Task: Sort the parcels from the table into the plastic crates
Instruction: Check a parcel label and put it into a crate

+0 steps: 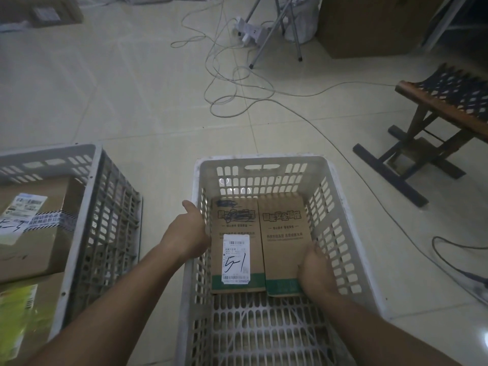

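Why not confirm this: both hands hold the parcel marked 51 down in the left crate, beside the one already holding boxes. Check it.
Wrong crate. The head view shows the left hand and right hand holding the parcel marked 51 in the middle crate; the left crate already holds boxes.

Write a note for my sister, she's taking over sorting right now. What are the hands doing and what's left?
Left hand grips the left edge of the flat brown cardboard parcel marked 5-1.
Right hand grips its near right corner.
The parcel sits low inside the grey slotted plastic crate in the middle.
The left grey plastic crate already holds a taped cardboard box.
Left: let go, fetch more parcels; the table isn't in view.
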